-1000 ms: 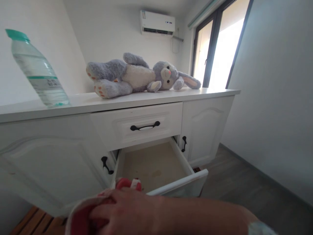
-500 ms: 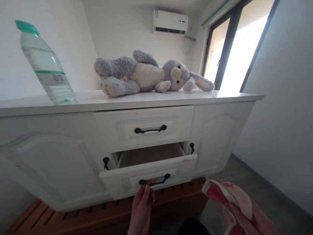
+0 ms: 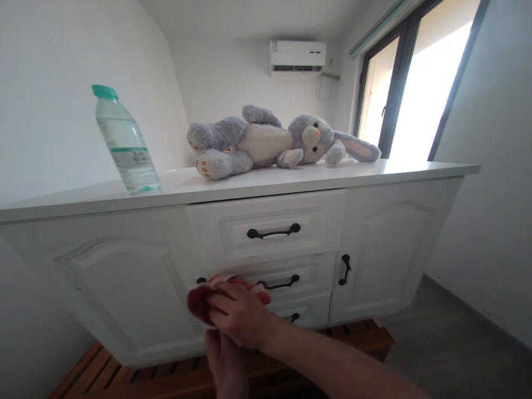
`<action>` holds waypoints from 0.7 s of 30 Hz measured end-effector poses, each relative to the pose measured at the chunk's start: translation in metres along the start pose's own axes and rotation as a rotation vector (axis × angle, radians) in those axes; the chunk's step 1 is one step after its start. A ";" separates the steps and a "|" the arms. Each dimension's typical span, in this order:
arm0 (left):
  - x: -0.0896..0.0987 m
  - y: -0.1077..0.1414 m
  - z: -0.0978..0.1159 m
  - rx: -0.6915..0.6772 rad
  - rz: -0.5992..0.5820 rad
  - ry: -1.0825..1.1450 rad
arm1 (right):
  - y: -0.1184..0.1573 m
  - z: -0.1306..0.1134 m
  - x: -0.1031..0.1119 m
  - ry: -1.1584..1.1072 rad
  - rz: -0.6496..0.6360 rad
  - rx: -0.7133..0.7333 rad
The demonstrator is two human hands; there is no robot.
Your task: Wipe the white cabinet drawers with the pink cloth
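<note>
My right hand (image 3: 243, 316) reaches across from the right, its fingers closed on a red and pale pink cloth (image 3: 198, 302). Cloth and hand are at the left part of the middle drawer (image 3: 305, 270), partly covering its black handle (image 3: 282, 285). The drawer is closed. Just below, my left hand (image 3: 220, 349) is at the lower drawer; its fingers are hidden behind my right hand and the cloth. The white cabinet (image 3: 124, 293) has a closed top drawer (image 3: 276, 213) above these.
On the cabinet top stand a water bottle (image 3: 127, 147) with a green cap and, lying on its side, a grey plush rabbit (image 3: 266, 141). Beneath the cabinet is a slatted wooden bench (image 3: 108, 377). A window (image 3: 424, 83) and wall are at the right.
The middle drawer, pulled out before, is now closed. My right hand has moved left with the cloth to the drawer front. My left hand has left the drawer handle and sits lower left.
</note>
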State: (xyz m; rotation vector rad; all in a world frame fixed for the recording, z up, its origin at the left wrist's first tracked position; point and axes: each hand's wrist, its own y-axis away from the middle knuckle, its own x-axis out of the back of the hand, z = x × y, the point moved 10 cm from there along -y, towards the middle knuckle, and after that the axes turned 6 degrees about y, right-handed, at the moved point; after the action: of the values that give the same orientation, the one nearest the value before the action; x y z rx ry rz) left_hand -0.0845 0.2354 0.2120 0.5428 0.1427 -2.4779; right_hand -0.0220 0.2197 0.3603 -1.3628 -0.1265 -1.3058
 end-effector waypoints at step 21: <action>-0.233 0.153 -0.067 -0.409 -1.112 -0.594 | 0.252 0.158 0.064 0.233 0.149 -0.452</action>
State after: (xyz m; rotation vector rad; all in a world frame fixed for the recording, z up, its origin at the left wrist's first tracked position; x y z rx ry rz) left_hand 0.1992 0.2484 0.2501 -0.6467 0.8744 -3.3604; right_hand 0.2759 0.2215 0.2982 -1.5459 0.4467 -1.4064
